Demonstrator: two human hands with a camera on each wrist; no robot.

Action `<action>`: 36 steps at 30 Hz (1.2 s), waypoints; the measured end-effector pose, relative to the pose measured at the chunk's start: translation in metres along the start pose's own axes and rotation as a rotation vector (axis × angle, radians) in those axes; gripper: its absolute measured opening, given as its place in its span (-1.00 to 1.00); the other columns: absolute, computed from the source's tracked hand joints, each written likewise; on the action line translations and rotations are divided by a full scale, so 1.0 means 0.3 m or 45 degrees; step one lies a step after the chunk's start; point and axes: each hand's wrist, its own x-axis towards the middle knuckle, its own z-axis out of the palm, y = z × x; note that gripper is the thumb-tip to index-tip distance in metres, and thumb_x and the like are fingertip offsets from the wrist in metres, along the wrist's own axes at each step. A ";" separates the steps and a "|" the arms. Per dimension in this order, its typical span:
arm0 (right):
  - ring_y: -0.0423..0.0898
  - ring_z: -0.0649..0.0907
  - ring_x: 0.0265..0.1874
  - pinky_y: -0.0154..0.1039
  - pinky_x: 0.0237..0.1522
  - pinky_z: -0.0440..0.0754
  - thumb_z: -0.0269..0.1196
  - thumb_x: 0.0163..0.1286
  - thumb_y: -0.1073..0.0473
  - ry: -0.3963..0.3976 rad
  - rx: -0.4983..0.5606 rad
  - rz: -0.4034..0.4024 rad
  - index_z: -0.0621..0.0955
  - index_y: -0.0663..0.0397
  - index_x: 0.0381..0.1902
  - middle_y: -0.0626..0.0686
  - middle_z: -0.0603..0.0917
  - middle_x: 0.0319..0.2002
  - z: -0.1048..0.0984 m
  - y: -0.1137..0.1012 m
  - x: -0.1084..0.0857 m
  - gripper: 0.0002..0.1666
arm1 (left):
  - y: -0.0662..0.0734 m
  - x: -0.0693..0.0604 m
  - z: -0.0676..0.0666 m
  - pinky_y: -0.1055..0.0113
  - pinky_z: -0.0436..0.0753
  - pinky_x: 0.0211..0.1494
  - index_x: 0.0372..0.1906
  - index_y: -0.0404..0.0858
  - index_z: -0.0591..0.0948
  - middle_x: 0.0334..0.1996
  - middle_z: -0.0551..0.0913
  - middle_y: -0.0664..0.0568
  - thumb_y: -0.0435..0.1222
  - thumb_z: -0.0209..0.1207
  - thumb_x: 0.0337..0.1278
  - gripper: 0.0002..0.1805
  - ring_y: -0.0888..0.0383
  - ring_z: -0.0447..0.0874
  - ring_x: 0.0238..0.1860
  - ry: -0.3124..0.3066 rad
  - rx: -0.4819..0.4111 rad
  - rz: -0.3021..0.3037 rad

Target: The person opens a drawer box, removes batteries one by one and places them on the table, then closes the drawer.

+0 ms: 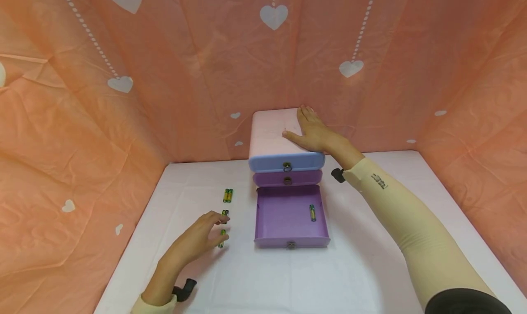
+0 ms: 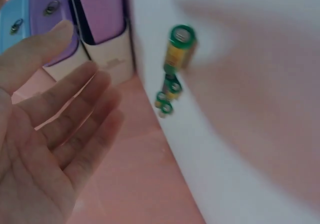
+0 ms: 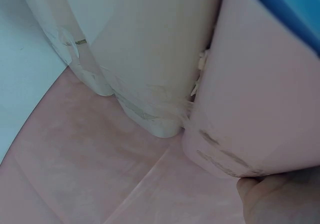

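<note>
My left hand (image 1: 197,238) hovers over the green-and-yellow batteries left of the drawer unit, its fingers extended and loosely bent. The left wrist view shows nothing between the fingers of the left hand (image 2: 60,129); the closest battery (image 2: 176,49) stays apart from them. Farther back a pair of batteries (image 1: 228,195) lies side by side. The fingers partly cover the nearer batteries (image 1: 222,244). My right hand (image 1: 314,133) rests flat on the pink top of the small drawer unit (image 1: 271,131). Its bottom purple drawer (image 1: 284,225) is pulled out, with one battery (image 1: 313,213) inside at the right.
The blue top drawer (image 1: 267,163) and purple middle drawer (image 1: 267,178) are closed, each with a ring pull. A white cloth (image 1: 255,282) covers the table. Orange curtains (image 1: 206,76) with white hearts hang behind and at both sides, close to the unit's back.
</note>
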 end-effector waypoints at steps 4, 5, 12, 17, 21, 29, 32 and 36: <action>0.20 -0.35 0.71 0.03 0.72 -0.38 -0.04 0.64 -0.44 0.000 0.001 -0.004 -0.27 0.40 0.68 0.35 -0.37 0.71 -0.002 -0.003 0.001 0.25 | 0.033 0.027 0.005 -0.13 0.65 0.32 0.32 -0.27 0.61 0.23 0.65 -0.05 -0.21 0.37 0.45 -0.54 -0.12 0.65 0.26 0.004 -0.038 0.008; 0.19 -0.35 0.71 0.02 0.72 -0.38 -0.04 0.64 -0.45 0.000 0.002 -0.003 -0.27 0.40 0.68 0.35 -0.38 0.71 -0.002 -0.004 0.001 0.25 | 0.043 0.035 0.008 -0.11 0.66 0.29 0.33 -0.26 0.61 0.24 0.65 -0.03 -0.21 0.37 0.46 -0.54 -0.11 0.65 0.25 0.003 -0.049 0.007; 0.18 -0.36 0.72 0.03 0.72 -0.38 -0.03 0.63 -0.45 -0.007 0.019 0.001 -0.27 0.39 0.69 0.33 -0.38 0.72 -0.003 -0.012 -0.003 0.26 | 0.102 0.082 0.027 -0.02 0.68 0.26 0.35 -0.17 0.61 0.28 0.64 0.08 -0.17 0.38 0.44 -0.53 0.01 0.63 0.25 0.022 -0.068 0.031; 0.17 -0.36 0.72 0.02 0.72 -0.38 -0.03 0.62 -0.46 -0.012 0.027 0.010 -0.27 0.38 0.69 0.32 -0.38 0.72 -0.004 -0.013 -0.006 0.27 | 0.123 0.104 0.041 -0.03 0.67 0.31 0.35 -0.18 0.61 0.28 0.65 0.07 -0.18 0.40 0.42 -0.51 0.03 0.63 0.24 0.050 -0.059 0.089; 0.16 -0.36 0.71 0.02 0.72 -0.38 -0.03 0.62 -0.47 -0.016 0.026 0.020 -0.29 0.37 0.69 0.31 -0.39 0.72 -0.008 -0.012 -0.009 0.28 | 0.143 0.128 0.054 -0.01 0.69 0.28 0.35 -0.23 0.61 0.25 0.66 0.04 -0.19 0.41 0.41 -0.50 0.02 0.65 0.21 0.069 -0.055 0.141; 0.18 -0.36 0.71 0.04 0.72 -0.37 -0.03 0.62 -0.46 -0.019 0.022 0.011 -0.27 0.39 0.69 0.33 -0.38 0.72 -0.010 -0.009 -0.009 0.27 | 0.197 0.180 0.082 -0.01 0.70 0.25 0.36 -0.28 0.61 0.24 0.65 -0.02 -0.23 0.42 0.40 -0.48 0.02 0.64 0.20 0.063 -0.097 0.171; 0.18 -0.36 0.71 0.04 0.72 -0.37 -0.03 0.63 -0.46 -0.013 0.019 0.005 -0.27 0.40 0.69 0.34 -0.38 0.72 -0.008 -0.009 -0.007 0.27 | 0.210 0.195 0.094 -0.01 0.69 0.23 0.36 -0.29 0.61 0.19 0.66 -0.06 -0.22 0.43 0.38 -0.46 -0.01 0.65 0.18 0.068 -0.105 0.184; 0.18 -0.35 0.72 0.03 0.72 -0.37 -0.02 0.62 -0.45 -0.007 0.020 0.006 -0.26 0.40 0.69 0.33 -0.38 0.72 -0.006 -0.007 -0.005 0.27 | 0.221 0.216 0.111 -0.01 0.69 0.23 0.35 -0.29 0.61 0.17 0.66 -0.08 -0.21 0.44 0.38 -0.46 -0.05 0.67 0.18 0.067 -0.118 0.204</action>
